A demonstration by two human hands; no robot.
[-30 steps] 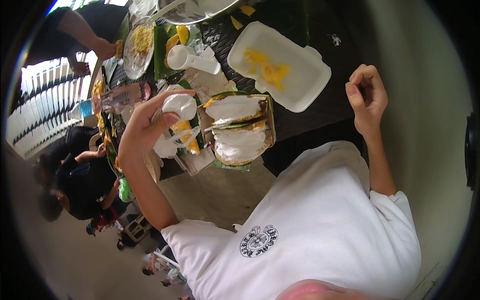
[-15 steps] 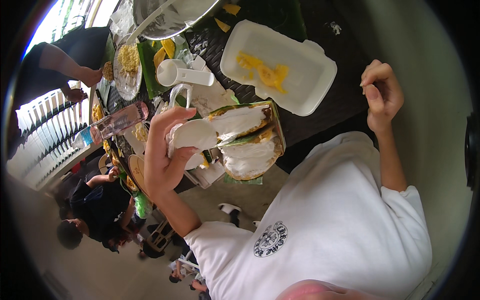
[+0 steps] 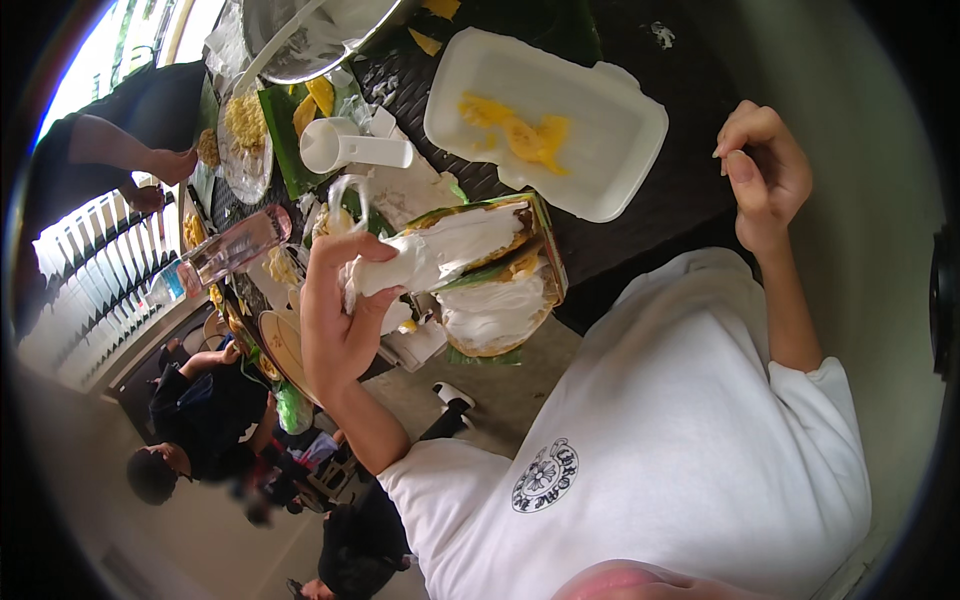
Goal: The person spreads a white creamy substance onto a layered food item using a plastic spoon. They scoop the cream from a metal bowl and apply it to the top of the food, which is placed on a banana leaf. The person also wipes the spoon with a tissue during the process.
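My left hand (image 3: 340,320) grips a soft white bag (image 3: 440,255) and lays its tip across a leaf-lined tray (image 3: 548,262) of food topped with white cream (image 3: 492,312). The tray sits at the near edge of a dark woven table (image 3: 690,190). My right hand (image 3: 765,170) is raised off to the right of the table, fingers curled in, with nothing visible in it. It touches nothing.
A white foam box (image 3: 600,140) with yellow pieces lies behind the tray. A white scoop (image 3: 345,150), a metal bowl (image 3: 300,40), a plate of yellow food (image 3: 240,130) and a clear bottle (image 3: 235,250) crowd the left. Other people (image 3: 200,420) are at the left.
My left hand has brought the white bag rightward and down onto the cream-topped tray. My right hand stays raised and curled.
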